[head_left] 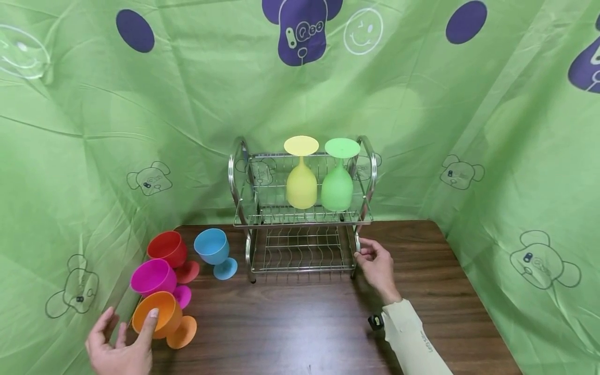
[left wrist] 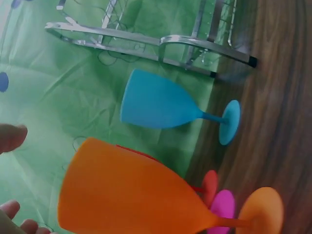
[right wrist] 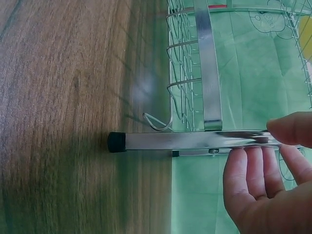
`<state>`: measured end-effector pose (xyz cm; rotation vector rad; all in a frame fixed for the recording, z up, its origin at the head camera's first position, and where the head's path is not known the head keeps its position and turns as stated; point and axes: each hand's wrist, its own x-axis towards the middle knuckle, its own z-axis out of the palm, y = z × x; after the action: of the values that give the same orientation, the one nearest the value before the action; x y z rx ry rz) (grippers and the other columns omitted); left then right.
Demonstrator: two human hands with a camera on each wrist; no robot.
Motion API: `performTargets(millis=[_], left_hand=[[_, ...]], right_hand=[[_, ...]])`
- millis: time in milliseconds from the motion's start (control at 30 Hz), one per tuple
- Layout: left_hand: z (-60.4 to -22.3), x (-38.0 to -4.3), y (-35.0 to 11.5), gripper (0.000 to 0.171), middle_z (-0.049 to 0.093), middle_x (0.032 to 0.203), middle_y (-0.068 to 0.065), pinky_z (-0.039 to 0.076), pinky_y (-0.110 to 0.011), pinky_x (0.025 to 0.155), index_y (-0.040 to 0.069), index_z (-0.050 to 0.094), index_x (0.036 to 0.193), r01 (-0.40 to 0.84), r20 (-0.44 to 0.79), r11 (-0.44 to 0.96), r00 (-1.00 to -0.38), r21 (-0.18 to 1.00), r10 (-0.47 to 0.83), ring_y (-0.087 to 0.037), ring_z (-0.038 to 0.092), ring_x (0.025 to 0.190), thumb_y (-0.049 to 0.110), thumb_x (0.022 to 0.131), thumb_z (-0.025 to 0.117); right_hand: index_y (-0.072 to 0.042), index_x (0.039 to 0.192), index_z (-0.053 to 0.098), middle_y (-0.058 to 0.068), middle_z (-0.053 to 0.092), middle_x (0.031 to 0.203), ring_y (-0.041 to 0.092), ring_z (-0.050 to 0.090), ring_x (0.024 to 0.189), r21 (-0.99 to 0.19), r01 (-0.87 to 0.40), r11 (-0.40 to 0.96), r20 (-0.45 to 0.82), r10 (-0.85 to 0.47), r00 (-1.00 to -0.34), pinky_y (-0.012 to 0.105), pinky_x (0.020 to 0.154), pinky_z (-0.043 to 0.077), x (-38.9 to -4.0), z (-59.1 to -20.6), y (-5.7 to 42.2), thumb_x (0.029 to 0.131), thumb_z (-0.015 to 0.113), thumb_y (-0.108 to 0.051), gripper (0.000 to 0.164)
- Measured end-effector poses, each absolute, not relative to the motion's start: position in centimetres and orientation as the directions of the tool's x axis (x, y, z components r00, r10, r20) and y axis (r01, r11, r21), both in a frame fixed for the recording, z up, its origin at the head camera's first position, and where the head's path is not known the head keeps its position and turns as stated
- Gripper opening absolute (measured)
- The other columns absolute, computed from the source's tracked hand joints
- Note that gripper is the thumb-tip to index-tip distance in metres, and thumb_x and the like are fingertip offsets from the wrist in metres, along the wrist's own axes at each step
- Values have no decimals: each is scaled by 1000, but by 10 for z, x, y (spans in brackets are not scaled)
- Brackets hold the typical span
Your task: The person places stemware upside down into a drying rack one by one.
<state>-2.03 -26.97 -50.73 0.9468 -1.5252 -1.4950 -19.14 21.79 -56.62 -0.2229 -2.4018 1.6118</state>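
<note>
My left hand (head_left: 123, 341) is beside an orange goblet (head_left: 161, 312), thumb and fingers spread apart. In the left wrist view its fingertips (left wrist: 10, 139) show apart from the cup. Behind the orange goblet stand a magenta goblet (head_left: 153, 277) and a red goblet (head_left: 167, 250), with a blue goblet (head_left: 212, 247) nearer the rack. My right hand (head_left: 377, 265) holds the right upright of a two-tier metal dish rack (head_left: 302, 270); in the right wrist view, thumb and fingers pinch the metal frame (right wrist: 195, 140). On the upper tier, a yellow goblet (head_left: 302, 190) and a green goblet (head_left: 337, 190) rest upside down.
The rack stands toward the back of a dark wooden table (head_left: 300, 328). Green patterned cloth (head_left: 197, 104) hangs behind and along both sides. A small black object (head_left: 375, 322) shows beside my right cuff.
</note>
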Motion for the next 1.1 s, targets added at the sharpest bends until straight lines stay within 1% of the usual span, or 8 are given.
performTargets(millis=[67,200,433,633,833,933,1033,1100], left_hand=[[-514,-20,-270,83,50,127,16,43,-17,117,19,62,144,-16,15,24,-421,1000,-907,-4,47,126,11,70,99],[-528,-21,-270,92,50,133,15,38,-10,117,23,53,150,-71,-18,16,-457,997,-889,-3,44,126,15,72,100],[-543,-23,-267,102,45,130,19,30,-26,129,24,43,157,-86,-60,-21,-483,996,-874,-3,40,121,14,72,99],[-556,-22,-264,103,46,131,16,32,-30,129,27,45,156,-101,-55,-7,-479,995,-876,-6,43,123,15,70,100],[-567,-21,-263,102,47,125,22,38,-31,126,27,45,155,-123,-73,-12,-499,992,-863,-5,49,120,12,71,100],[-573,-22,-264,101,49,123,22,43,-19,117,27,44,155,-127,-100,-41,-505,991,-857,-2,51,116,12,72,99],[-578,-22,-264,101,52,122,19,48,-6,97,25,45,154,-90,-113,-78,-498,993,-859,-2,54,113,8,71,99],[-579,-23,-264,101,53,124,17,49,-2,86,23,45,153,-57,-111,-96,-498,994,-860,-4,56,114,5,69,99]], right_hand=[[-15,127,75,13,73,97,19,67,84,-926,-10,378,115,256,-960,19,71,55,-191,-565,218,88,80,-2,41],[-14,128,75,13,73,98,19,67,84,-926,-8,377,112,255,-961,19,71,55,-191,-563,218,89,79,-2,41],[-14,128,75,13,73,97,16,67,83,-925,-6,381,111,254,-961,18,70,55,-190,-565,218,88,79,-2,42],[-15,127,75,13,73,97,15,67,82,-923,-7,384,114,255,-960,18,70,55,-190,-565,218,88,80,-1,42],[-15,128,75,16,73,98,18,66,83,-925,-4,381,112,262,-958,17,71,53,-190,-564,218,89,79,0,42],[-15,128,75,15,73,97,17,66,82,-922,-5,388,114,259,-959,17,71,53,-190,-564,218,89,79,-1,42],[-15,127,75,14,73,97,15,66,81,-921,-13,390,120,252,-960,18,70,54,-190,-564,218,88,80,-3,41],[-15,128,75,13,73,97,15,66,81,-921,-15,390,121,249,-961,18,70,54,-190,-564,218,88,80,-3,41]])
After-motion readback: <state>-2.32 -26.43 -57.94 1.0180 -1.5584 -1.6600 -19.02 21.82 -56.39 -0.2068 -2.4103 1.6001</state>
